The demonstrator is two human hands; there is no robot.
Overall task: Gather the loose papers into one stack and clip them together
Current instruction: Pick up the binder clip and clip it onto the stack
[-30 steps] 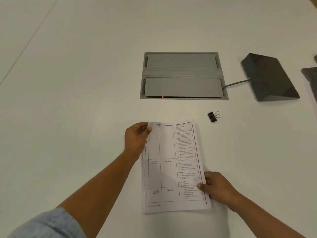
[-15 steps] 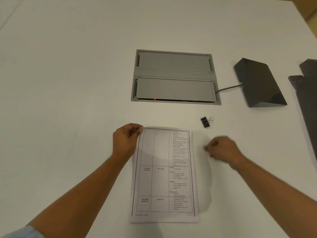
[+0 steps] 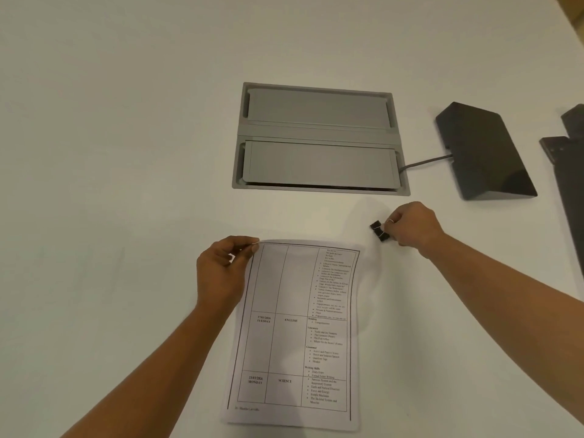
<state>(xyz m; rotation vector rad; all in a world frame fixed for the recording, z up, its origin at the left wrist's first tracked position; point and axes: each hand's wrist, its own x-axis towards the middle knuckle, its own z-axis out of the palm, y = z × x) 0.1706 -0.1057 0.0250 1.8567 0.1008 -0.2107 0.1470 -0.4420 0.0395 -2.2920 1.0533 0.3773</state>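
Right now your left hand (image 3: 221, 270) pinches the far left corner of the papers (image 3: 297, 336): thumb and forefinger are closed on the edge and the remaining fingers are curled in beside them. The papers lie flat on the white table (image 3: 126, 153) directly in front of you, with the long side running away from you and the printed timetable facing up. Their edges line up so closely that they read as one sheet, and you cannot tell from this view how many there are. Your right hand (image 3: 410, 227) is out past the far right corner of the papers, apart from them, with its fingers curled round the binder clip (image 3: 379, 230). The fingertips grip the wire handles, and the black body of the clip sticks out to the left of your fingers, pointing toward the papers. Whether the clip rests on the table or is held just above it cannot be told, nor whether its mouth is pressed open. Beyond both hands a grey hatch (image 3: 319, 140) with two lids is set into the table. From its right side a cable (image 3: 423, 161) runs to a black wedge-shaped device (image 3: 483, 153). Another dark object (image 3: 568, 172) is cut off by the right edge of the view.
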